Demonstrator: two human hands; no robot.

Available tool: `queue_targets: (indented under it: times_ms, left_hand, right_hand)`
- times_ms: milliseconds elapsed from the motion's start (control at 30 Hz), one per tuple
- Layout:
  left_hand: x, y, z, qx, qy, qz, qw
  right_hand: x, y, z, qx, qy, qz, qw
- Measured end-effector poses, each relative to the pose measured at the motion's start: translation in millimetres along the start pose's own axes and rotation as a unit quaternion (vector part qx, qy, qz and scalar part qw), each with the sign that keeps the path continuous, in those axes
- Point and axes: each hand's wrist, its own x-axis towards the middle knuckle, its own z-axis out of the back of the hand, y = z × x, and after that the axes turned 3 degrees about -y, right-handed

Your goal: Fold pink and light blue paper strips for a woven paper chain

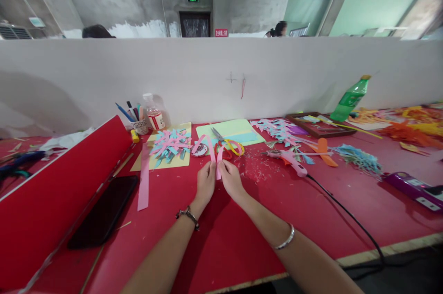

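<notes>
Both hands are close together above the red tabletop, in the middle of the head view. My left hand [206,180] is closed, pinching a pink paper strip [218,170]. Beside it, my right hand [231,177] pinches pink paper too; whether it is one bent strip or two, I cannot tell. Just beyond the fingers lie scissors [238,147] with yellow and red handles, partly hidden by the paper. A round tape-like roll [200,149] sits left of them. Light green sheets [242,129] lie behind. To the left are a long pink strip [143,183] and a pile of cut pink and blue strips [170,145].
A pink glue gun [289,159] with a black cord rests on the right, near a purple power strip [411,189]. A black phone [105,211] and a red board [65,201] are at left. Bottles and a pen cup [140,126] stand by the white partition [194,77].
</notes>
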Motion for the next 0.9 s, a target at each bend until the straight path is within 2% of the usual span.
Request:
queue_targets:
  times_ms: [200, 433, 900]
  left_hand:
    - [-1, 2, 3.6, 0.028, 0.019, -0.011, 0.999]
    - [-2, 0, 3.4, 0.033, -0.020, 0.006, 0.999]
    - [-5, -2, -7.3, -0.029, -0.058, 0.050, 0.997]
  right_hand:
    - [2, 1, 1, -0.003, 0.017, 0.002, 1.000]
    - [-1, 3, 0, -0.068, 0.033, 0.037, 0.996]
    - [-4, 3, -4, -0.078, -0.002, 0.026, 0.997]
